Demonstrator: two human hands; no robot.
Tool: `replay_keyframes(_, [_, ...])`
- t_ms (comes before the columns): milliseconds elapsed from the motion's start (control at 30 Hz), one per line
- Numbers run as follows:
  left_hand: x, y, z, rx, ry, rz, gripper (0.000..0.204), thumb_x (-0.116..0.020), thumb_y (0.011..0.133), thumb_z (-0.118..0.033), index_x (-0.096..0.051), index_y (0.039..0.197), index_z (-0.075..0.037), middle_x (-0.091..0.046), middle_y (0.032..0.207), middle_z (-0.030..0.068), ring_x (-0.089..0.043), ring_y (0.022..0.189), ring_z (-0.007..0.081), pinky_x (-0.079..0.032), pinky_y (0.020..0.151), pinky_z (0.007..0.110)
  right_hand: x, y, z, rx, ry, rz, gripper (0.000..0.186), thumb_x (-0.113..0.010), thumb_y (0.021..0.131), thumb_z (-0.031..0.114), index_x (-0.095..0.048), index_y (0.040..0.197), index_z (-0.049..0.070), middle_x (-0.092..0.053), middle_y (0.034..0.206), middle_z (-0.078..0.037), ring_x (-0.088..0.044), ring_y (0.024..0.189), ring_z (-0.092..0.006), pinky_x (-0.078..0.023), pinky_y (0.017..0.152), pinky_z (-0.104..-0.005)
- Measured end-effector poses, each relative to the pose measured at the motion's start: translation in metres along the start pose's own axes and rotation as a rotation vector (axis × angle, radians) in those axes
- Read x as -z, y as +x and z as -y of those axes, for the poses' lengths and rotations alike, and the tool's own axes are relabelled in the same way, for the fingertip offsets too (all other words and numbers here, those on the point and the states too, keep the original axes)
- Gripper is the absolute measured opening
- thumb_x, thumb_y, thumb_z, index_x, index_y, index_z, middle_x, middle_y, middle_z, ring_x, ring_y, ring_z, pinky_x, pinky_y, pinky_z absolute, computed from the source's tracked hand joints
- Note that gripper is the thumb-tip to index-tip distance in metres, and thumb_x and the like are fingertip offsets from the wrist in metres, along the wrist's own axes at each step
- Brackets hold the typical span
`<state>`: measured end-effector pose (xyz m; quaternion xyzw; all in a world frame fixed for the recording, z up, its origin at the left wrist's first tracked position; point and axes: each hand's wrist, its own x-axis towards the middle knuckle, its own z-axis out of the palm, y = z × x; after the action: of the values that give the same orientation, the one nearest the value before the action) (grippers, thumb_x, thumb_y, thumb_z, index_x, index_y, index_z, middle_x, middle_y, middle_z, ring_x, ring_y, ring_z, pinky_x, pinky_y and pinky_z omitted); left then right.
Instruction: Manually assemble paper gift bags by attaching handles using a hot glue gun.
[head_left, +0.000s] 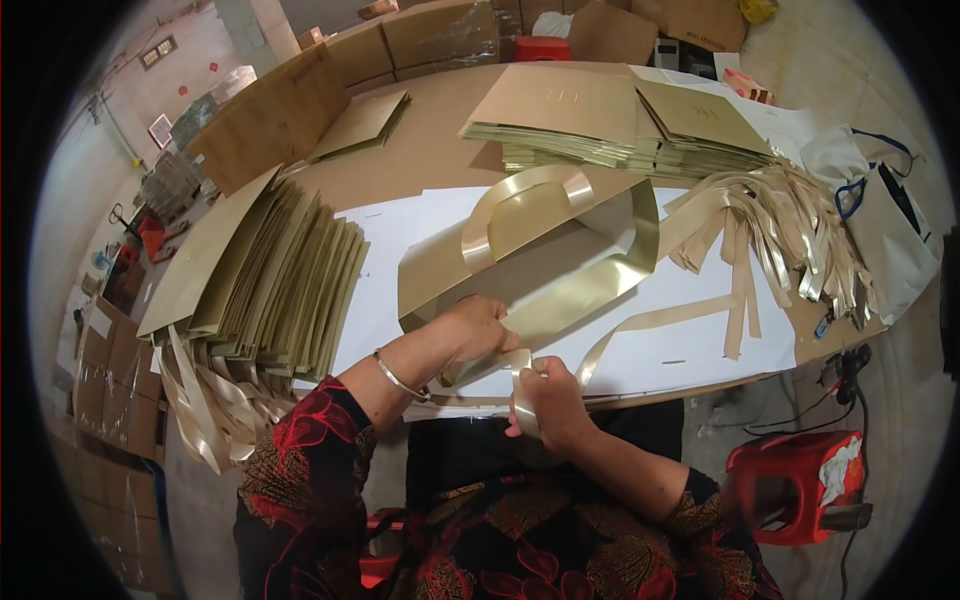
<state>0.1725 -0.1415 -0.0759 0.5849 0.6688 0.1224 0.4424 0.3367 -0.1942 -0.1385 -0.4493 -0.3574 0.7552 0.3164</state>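
Observation:
An open gold paper bag [520, 300] lies on its side on white sheets [700, 365], a satin ribbon handle [475, 235] arched over its upper side. My left hand [470, 330], a bracelet at the wrist, is at the bag's near left corner with fingers closed; what they pinch is partly hidden. Just right of it, below the bag, my right hand [548, 395] grips a pale ribbon [522, 360] that hangs through its fingers. Another ribbon length [660, 317] runs across the sheets toward a heap of loose ribbons [760, 230] on the right.
Gold bags stand packed at left [250, 280]; flat stacks [550, 105] lie at the back. A cardboard box [260, 120] rises behind. A white pouch [890, 250] sits at the right end. A red stool [760, 470] and cables stand below the table's right side.

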Motion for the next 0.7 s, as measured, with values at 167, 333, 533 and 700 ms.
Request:
replay_keyframes(167, [-0.001, -0.001, 0.005, -0.003, -0.102, 0.024, 0.014, -0.071, 0.078, -0.010, -0.060, 0.081, -0.004, -0.062, 0.078, 0.0057, -0.056, 0.072, 0.0159, -0.047, 0.066, 0.031, -0.002, -0.003, 0.001, 0.043, -0.099, -0.050, 0.023, -0.046, 0.095, 0.015, -0.040, 0.107, -0.003, -0.056, 0.075, -0.016, -0.059, 0.056, -0.0214, -0.056, 0.044, -0.0372])
replay_keyframes(333, [-0.002, -0.001, 0.008, 0.002, -0.142, 0.055, 0.015, -0.071, 0.078, -0.010, -0.056, 0.079, -0.005, -0.060, 0.077, 0.0036, -0.054, 0.070, 0.0146, -0.045, 0.064, 0.030, -0.005, -0.004, -0.002, 0.066, -0.116, -0.023, 0.024, -0.047, 0.095, 0.018, -0.042, 0.107, -0.002, -0.057, 0.084, -0.017, -0.060, 0.057, -0.0215, -0.055, 0.042, -0.0345])
replay_keyframes(533, [-0.005, 0.000, 0.009, -0.034, -0.152, 0.061, 0.015, -0.070, 0.079, -0.011, -0.056, 0.079, -0.006, -0.057, 0.076, 0.0020, -0.051, 0.071, 0.0133, -0.043, 0.064, 0.029, -0.009, -0.007, -0.003, 0.120, -0.143, -0.001, 0.020, -0.046, 0.096, 0.016, -0.041, 0.106, -0.001, -0.057, 0.077, -0.015, -0.060, 0.055, -0.0197, -0.054, 0.045, -0.0325])
replay_keyframes(700, [-0.005, 0.000, 0.011, -0.008, -0.169, 0.054, 0.015, -0.070, 0.079, -0.011, -0.055, 0.080, -0.006, -0.057, 0.076, 0.0022, -0.051, 0.071, 0.0130, -0.043, 0.064, 0.029, -0.006, -0.001, -0.010, 0.158, -0.095, 0.038, 0.020, -0.047, 0.096, 0.016, -0.041, 0.105, -0.001, -0.058, 0.073, -0.014, -0.060, 0.055, -0.0194, -0.054, 0.048, -0.0324])
